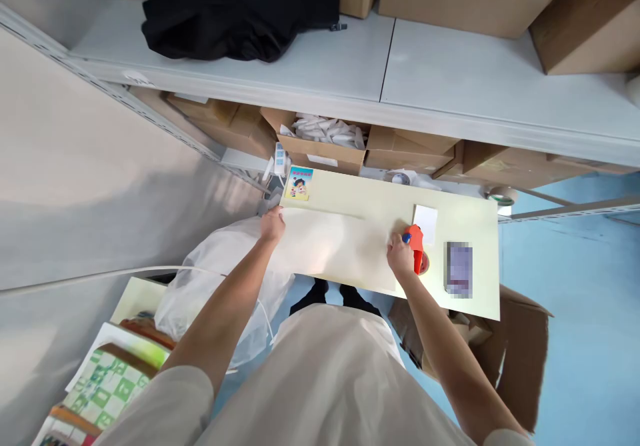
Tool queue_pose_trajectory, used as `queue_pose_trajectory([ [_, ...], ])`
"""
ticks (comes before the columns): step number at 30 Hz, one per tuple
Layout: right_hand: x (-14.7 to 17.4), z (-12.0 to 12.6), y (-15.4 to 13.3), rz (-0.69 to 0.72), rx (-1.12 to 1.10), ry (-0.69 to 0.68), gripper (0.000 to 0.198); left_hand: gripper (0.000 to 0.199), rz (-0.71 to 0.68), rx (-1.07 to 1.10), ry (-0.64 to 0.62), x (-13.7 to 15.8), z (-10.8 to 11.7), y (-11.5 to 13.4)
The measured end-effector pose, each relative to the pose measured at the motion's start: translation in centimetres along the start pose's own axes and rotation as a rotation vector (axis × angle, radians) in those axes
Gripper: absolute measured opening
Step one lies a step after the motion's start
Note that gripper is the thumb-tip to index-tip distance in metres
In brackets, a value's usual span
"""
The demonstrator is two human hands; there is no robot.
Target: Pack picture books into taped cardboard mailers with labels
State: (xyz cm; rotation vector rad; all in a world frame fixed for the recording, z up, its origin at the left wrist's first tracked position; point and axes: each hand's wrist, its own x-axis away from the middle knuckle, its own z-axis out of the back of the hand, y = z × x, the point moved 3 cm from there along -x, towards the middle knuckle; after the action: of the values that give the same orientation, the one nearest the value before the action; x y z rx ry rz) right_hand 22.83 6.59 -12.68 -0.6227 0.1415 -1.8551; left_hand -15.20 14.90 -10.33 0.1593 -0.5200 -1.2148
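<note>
My right hand (400,258) grips the handle of an orange tape dispenser (417,247) that rests on a pale yellow table (480,219). My left hand (273,225) presses on the left edge of a large pale sheet or flat package (335,246) lying across the table, next to the table's left end. A small white card (425,223) lies just beyond the dispenser. A small colourful booklet (299,183) sits at the table's far left corner. A blurred dark flat object (459,270) lies right of the dispenser.
A white plastic bag (220,286) bulges left of the table, above stacked books (105,386). Open cardboard boxes (320,146) stand under a white shelf (400,73) bearing black fabric (235,13) and cartons. Another box (520,353) sits on the blue floor at right. A tape roll (503,196) lies nearby.
</note>
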Motion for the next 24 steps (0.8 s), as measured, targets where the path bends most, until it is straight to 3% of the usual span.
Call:
queue_pose_trajectory([
  [2, 1.0, 0.1, -0.4, 0.037, 0.018, 0.064, 0.054, 0.048, -0.025, -0.078, 0.080, 0.7, -0.1, 0.7],
  [5, 3.5, 0.5, -1.0, 0.159, -0.006, 0.212, 0.062, 0.061, -0.222, -0.198, 0.159, 3.5, -0.6, 3.2],
  [7, 5.1, -0.1, -1.7, 0.267, -0.026, 0.209, 0.060, 0.062, -0.419, -0.270, 0.105, 6.0, -1.7, 5.3],
  [9, 5.8, -1.4, -2.3, 0.343, -0.015, 0.110, 0.055, 0.057, -0.626, -0.319, -0.008, 8.3, -3.4, 6.9],
  [11, 5.7, -3.3, -2.8, 0.334, 0.027, -0.016, 0.053, 0.056, -0.728, -0.358, -0.134, 9.7, -5.4, 7.5],
  [14, 4.4, -5.6, -2.7, 0.214, 0.082, -0.128, 0.061, 0.066, -0.589, -0.440, -0.265, 9.2, -7.7, 5.9],
  [17, 3.5, -6.8, -2.3, 0.150, 0.097, -0.151, 0.065, 0.075, -0.429, -0.484, -0.343, 7.4, -8.7, 3.0],
  [20, 3.5, -6.9, -2.0, 0.169, 0.101, -0.143, 0.065, 0.078, -0.401, -0.456, -0.398, 6.4, -8.9, 0.9],
  [24, 4.0, -6.0, -2.3, 0.133, 0.140, -0.164, 0.063, 0.077, -0.404, -0.401, -0.414, 6.4, -8.8, 0.1],
])
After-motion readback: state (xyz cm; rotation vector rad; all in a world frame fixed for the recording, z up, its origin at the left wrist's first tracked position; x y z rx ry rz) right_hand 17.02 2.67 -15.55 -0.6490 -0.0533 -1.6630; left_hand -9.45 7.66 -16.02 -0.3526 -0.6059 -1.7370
